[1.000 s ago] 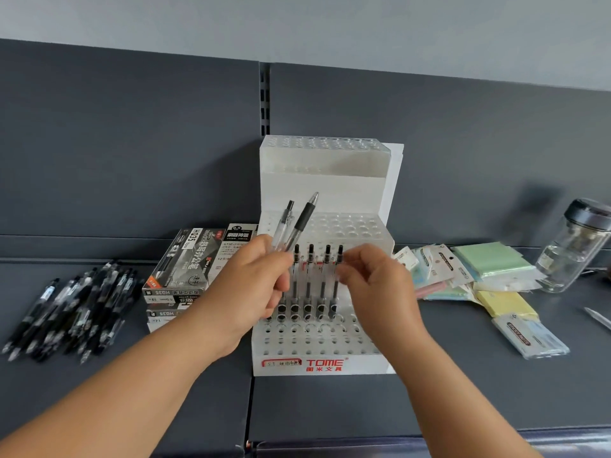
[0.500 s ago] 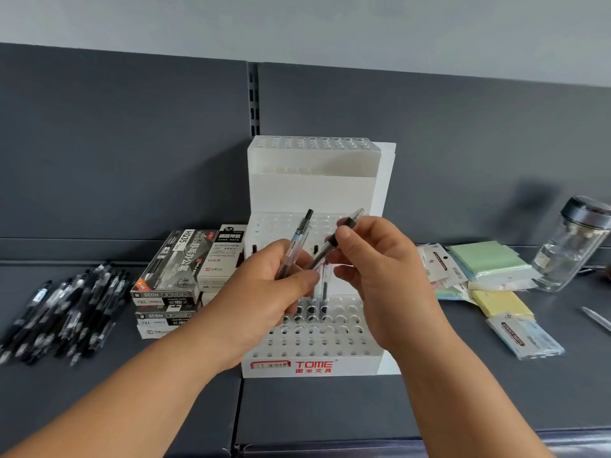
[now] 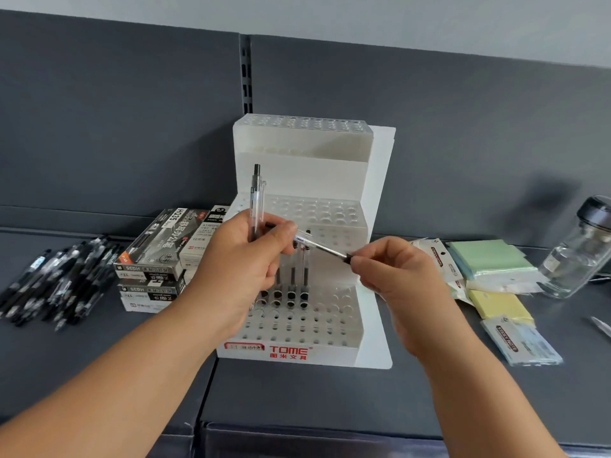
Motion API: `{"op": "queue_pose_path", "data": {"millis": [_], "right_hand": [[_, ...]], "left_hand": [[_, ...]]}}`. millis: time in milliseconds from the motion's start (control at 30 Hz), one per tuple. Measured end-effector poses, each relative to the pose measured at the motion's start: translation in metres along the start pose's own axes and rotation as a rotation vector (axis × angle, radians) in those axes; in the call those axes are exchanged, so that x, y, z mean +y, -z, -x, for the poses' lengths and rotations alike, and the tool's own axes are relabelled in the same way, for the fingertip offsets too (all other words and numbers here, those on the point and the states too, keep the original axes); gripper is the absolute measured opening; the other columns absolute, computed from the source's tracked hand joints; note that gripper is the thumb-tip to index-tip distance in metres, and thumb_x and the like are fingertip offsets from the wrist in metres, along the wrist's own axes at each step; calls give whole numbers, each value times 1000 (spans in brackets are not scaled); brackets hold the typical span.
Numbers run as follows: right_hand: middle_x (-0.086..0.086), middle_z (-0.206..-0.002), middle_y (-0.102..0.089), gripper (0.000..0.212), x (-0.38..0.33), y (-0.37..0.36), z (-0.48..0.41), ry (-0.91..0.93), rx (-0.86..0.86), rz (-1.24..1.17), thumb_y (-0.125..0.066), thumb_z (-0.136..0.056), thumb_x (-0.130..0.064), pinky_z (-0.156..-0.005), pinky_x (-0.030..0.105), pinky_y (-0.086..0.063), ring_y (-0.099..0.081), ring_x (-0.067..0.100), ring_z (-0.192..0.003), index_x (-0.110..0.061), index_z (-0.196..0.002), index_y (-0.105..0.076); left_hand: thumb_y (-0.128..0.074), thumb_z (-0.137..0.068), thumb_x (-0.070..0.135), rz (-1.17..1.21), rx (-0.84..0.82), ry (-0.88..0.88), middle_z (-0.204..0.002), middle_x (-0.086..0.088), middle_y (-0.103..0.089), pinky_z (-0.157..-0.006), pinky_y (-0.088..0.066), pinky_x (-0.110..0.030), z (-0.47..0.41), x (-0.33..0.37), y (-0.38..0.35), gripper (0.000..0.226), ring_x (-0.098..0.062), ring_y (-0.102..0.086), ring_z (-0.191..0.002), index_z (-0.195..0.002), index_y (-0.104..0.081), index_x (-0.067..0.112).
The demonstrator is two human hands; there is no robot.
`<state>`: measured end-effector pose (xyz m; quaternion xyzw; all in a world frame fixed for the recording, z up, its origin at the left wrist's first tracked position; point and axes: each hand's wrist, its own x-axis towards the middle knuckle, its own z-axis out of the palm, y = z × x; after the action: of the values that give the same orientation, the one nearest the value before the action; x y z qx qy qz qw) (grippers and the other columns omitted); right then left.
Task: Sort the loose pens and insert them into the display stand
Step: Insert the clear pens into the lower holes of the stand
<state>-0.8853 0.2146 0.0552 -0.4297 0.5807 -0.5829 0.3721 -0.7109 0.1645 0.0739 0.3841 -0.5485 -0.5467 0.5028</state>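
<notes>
White tiered plastic display stand (image 3: 330, 180) mid-shelf, four clear pens (image 3: 292, 276) upright in it, stacked card pen boxes (image 3: 155, 256) just left, loose black pens (image 3: 59, 279) beyond, pastel note pads (image 3: 489, 256) right, clear jar (image 3: 575, 259) farthest right.

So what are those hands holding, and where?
The left hand grips an upright pen by its lower barrel; the right hand pinches a slanted pen by its black end.

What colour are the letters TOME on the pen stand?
Red. The letters show best in the head view.
</notes>
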Motion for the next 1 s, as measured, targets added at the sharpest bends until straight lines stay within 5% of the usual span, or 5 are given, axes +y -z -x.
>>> {"op": "queue_pose_path", "data": {"millis": [167,367,533,767,1000], "right_hand": [[-17,-76,-67,12,-15,-9,4,253,-76,370,-64,-88,-21,-65,9,-44,-59,-3,-70,-26,-79,-69],[-1,-71,-69,11,-34,-22,1,355,-155,293,-65,-87,-14,-62,26,-50,-59,15,-63,-22,-83,-71],[-11,-70,-69,19,-29,-21,-5,363,26,164,-64,-88,-10,-70,24,-55,-64,6,-68,-26,-78,-66],[-6,-69,-66,16,-1,-35,-6,310,106,287,-64,-88,-14,-67,26,-50,-59,10,-65,-26,-78,-66],[-2,-64,-65,14,23,-35,-7,185,133,462,-61,-91,-20,-60,28,-49,-58,12,-62,-24,-78,-65]], "left_hand": [[-62,-89,8,-27,-46,-35,-57,7,-55,-38,-29,-16,2,2,-9,7,-6,-38,-45,-85,-64,14],[-64,-88,15,-99,-91,-102,-65,-1,-48,-39,-30,-16,2,9,-12,5,-5,-39,-47,-88,-67,20],[-53,-84,45,5,-45,-1,-67,2,-56,-37,-28,-16,0,10,-5,35,-8,-41,-48,-93,-57,12],[-35,-96,16,59,-12,64,-67,-5,-57,-41,-24,-23,-1,3,5,20,-13,-42,-47,-82,-48,10],[-42,-100,17,42,-80,72,-69,-2,-56,-45,-37,-25,-1,0,11,26,-13,-51,-57,-85,-62,8]]}}
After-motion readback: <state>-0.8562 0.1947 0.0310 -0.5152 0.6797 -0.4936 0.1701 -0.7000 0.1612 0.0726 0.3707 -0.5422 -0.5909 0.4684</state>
